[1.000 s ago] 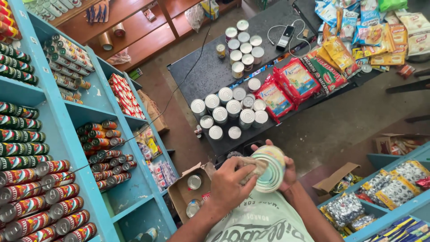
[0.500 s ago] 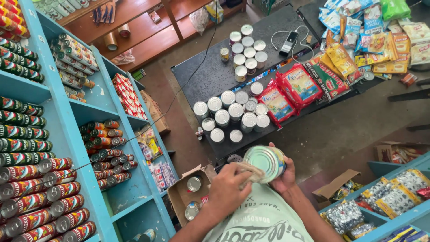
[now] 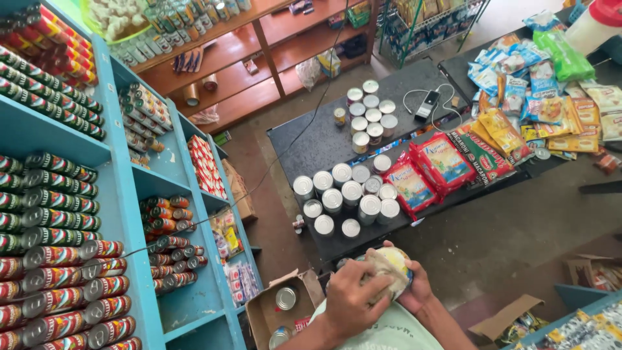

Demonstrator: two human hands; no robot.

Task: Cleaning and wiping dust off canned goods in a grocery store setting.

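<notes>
Low in the head view, both my hands hold a round tin can (image 3: 400, 260) with a pale label close to my body. My left hand (image 3: 351, 299) lies over the can's top and presses a beige cloth (image 3: 382, 272) onto it. My right hand (image 3: 420, 290) cups the can from the right and from underneath. Most of the can is hidden by my fingers and the cloth.
An open cardboard box (image 3: 260, 315) with cans in it sits on the floor at my left. Ahead stands a black table (image 3: 311, 139) with silver-topped cans (image 3: 343, 191) and red packets (image 3: 427, 168). Blue shelves (image 3: 129, 188) of stacked cans fill the left; snack packets (image 3: 551, 97) lie at right.
The can stays in both hands and has sunk a little lower. My left hand with the cloth has slid over the can's top, which was showing before.
</notes>
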